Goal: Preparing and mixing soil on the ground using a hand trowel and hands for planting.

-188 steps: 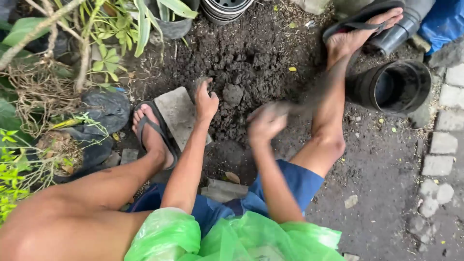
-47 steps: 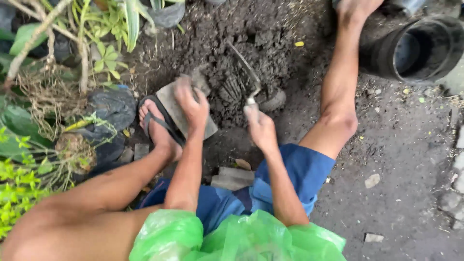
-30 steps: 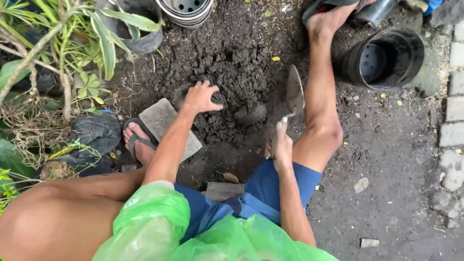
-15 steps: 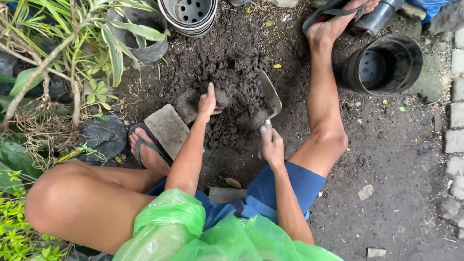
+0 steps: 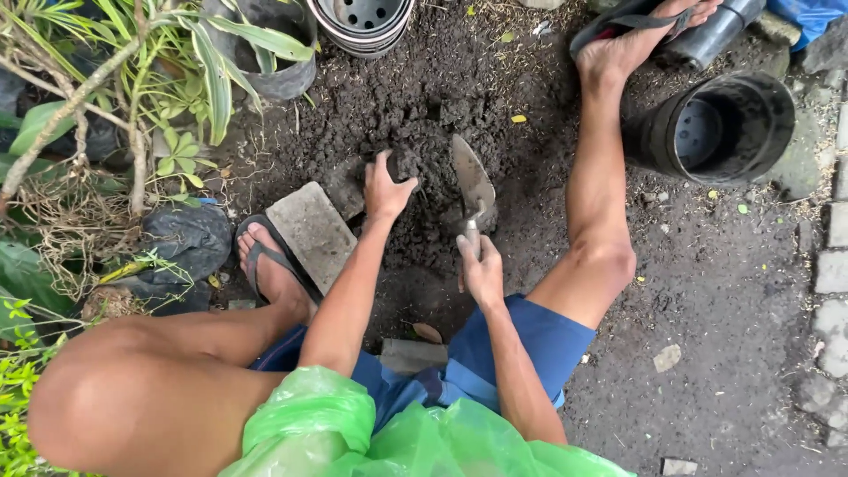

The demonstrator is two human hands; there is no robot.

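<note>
While the left hand (image 5: 386,187) is clutching a dark soil clod (image 5: 405,164), the right hand (image 5: 481,269) is gripping a grey metal trowel (image 5: 473,181), blade pointing far, just right of it.

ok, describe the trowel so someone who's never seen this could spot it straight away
Start at the dark soil heap in the middle of the ground, between the person's legs. On its right side, the right hand holds a small trowel by its handle, blade pointing away from the person. It is the only pale metal, pointed blade there; the left hand beside it grips a soil clod.
</note>
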